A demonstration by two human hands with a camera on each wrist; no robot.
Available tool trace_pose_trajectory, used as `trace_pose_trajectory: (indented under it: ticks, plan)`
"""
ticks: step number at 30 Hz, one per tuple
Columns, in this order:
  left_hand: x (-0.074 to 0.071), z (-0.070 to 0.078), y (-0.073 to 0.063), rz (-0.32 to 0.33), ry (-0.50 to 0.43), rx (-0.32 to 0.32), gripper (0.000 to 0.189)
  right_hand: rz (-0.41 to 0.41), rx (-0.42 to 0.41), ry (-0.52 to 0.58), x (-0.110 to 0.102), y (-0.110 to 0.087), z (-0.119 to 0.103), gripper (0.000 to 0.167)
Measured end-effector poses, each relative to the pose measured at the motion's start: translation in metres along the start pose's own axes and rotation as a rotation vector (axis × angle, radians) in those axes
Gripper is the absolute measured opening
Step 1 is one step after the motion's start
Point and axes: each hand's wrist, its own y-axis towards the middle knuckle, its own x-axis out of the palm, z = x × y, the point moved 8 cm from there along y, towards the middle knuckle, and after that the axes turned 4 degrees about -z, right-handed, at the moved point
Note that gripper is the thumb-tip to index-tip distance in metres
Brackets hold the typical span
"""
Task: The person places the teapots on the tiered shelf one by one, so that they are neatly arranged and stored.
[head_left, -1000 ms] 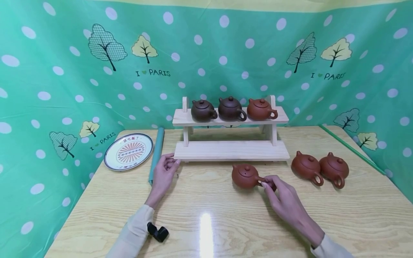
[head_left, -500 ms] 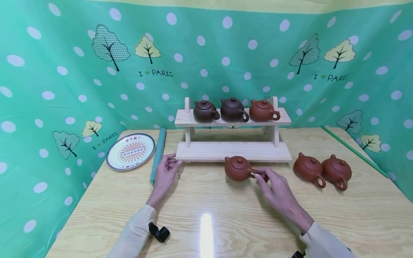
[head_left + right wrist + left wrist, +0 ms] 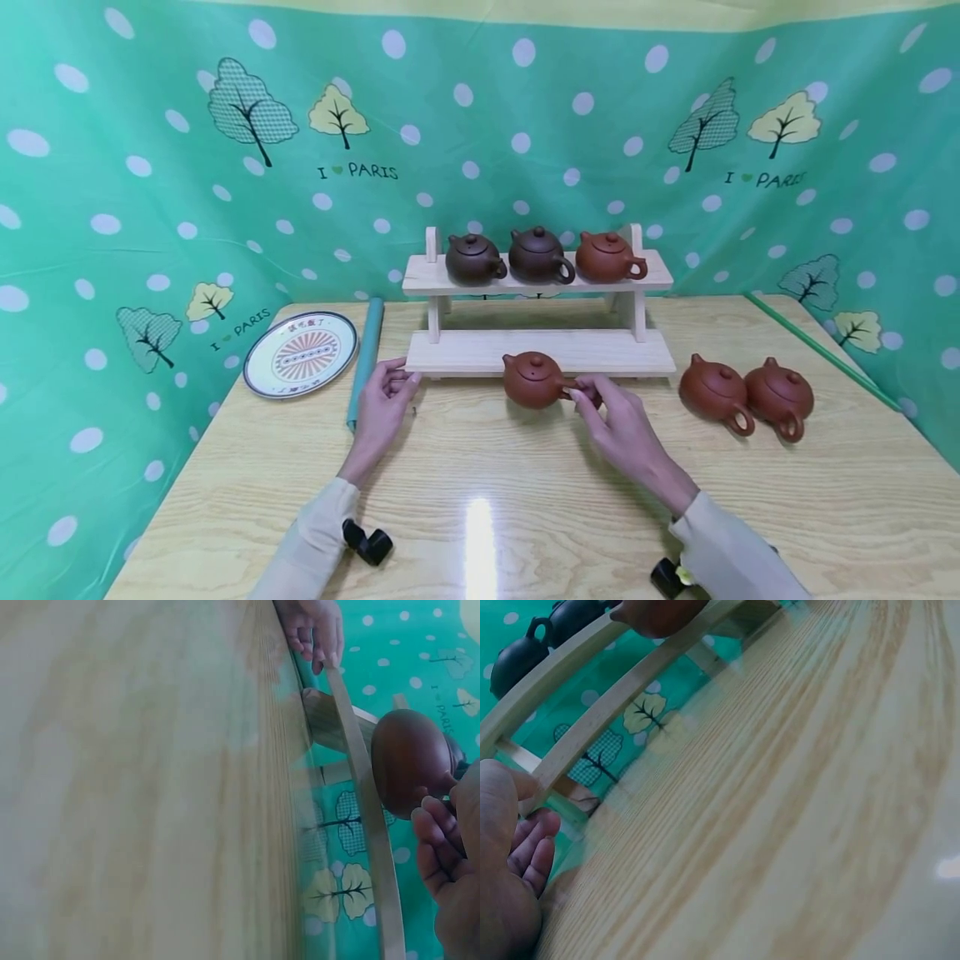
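Observation:
My right hand (image 3: 600, 408) pinches the handle of a reddish-brown clay teapot (image 3: 531, 380) and holds it just above the table, in front of the lower shelf of a two-tier wooden rack (image 3: 600, 354). In the right wrist view the teapot (image 3: 411, 761) hangs beside the shelf edge with my fingers (image 3: 439, 840) on its handle. My left hand (image 3: 386, 396) grips the left end of the lower shelf; in the left wrist view its fingers (image 3: 529, 851) curl under the board. Three teapots (image 3: 540, 255) stand on the top shelf.
Two more reddish teapots (image 3: 742, 393) sit on the table at the right. A patterned plate (image 3: 300, 353) and a rolled green mat (image 3: 366, 354) lie at the left. A green-dotted cloth backdrop surrounds the wooden table (image 3: 480, 500). A small black object (image 3: 367, 542) is by my left sleeve.
My right hand has lifted the teapot and carried it left and toward the lower shelf. The left hand has stayed on the shelf's end.

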Motion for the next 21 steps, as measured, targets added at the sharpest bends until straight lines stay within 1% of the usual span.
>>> trace_pose_trajectory:
  ticks: [8, 13, 18, 21]
  plan:
    - [-0.001, 0.002, -0.001, -0.013, 0.001, 0.002, 0.04, 0.002, -0.007, -0.013, 0.007, 0.008, 0.001, 0.013]
    - [0.0, 0.002, -0.001, -0.013, -0.002, 0.006, 0.04, -0.002, 0.002, -0.007, 0.013, 0.017, 0.001, 0.011]
    - [0.0, 0.003, -0.002, -0.006, -0.009, 0.019, 0.039, -0.025, 0.024, 0.014, 0.022, 0.025, 0.001, 0.01]
    - [0.0, 0.004, -0.002, -0.001, -0.012, 0.025, 0.038, -0.021, 0.024, 0.018, 0.026, 0.029, 0.001, 0.009]
